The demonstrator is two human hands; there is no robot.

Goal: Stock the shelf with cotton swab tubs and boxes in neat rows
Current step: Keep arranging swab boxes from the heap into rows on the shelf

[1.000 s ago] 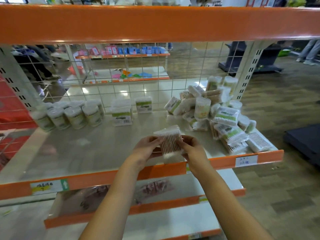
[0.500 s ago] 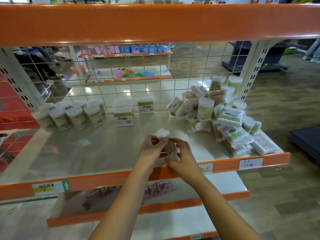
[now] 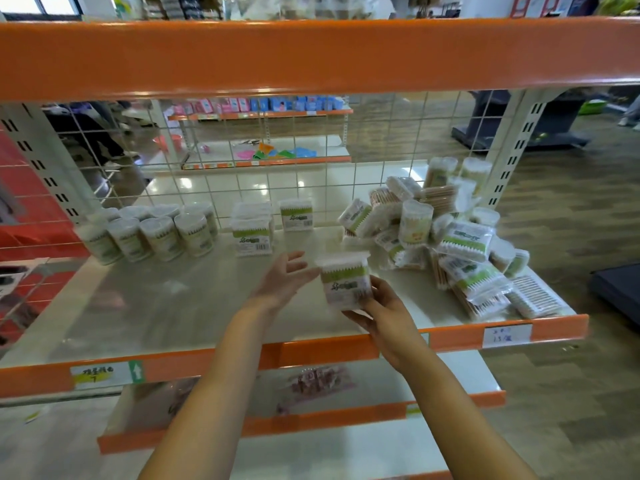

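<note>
Nearest, at the shelf's (image 3: 156,306) front edge: right hand (image 3: 384,317) curled round the lower part of a square cotton swab box (image 3: 344,282), grip closed on it from below and the side, box upright with its green label facing out, held just above the shelf near the middle. Left hand (image 3: 284,282) just beside it, fingers straight and spread, grip wide and holding nothing, fingertips close to the box's left edge; contact not certain.

Step in hand, by the look of it: carrying one box from the heap toward its row, label already turned to the front.

Farther back: two upright boxes of the same kind (image 3: 252,233) near the mesh back panel, the start of a row, with bare shelf beside and in front of them. To the left, round tubs (image 3: 159,233) already standing in rows. To the right, an unsorted pile (image 3: 446,233) of tubs, boxes and flat packs.

Next move, likely: setting the box down upright in line with the standing boxes, label forward, edges squared, then back to the pile.
</note>
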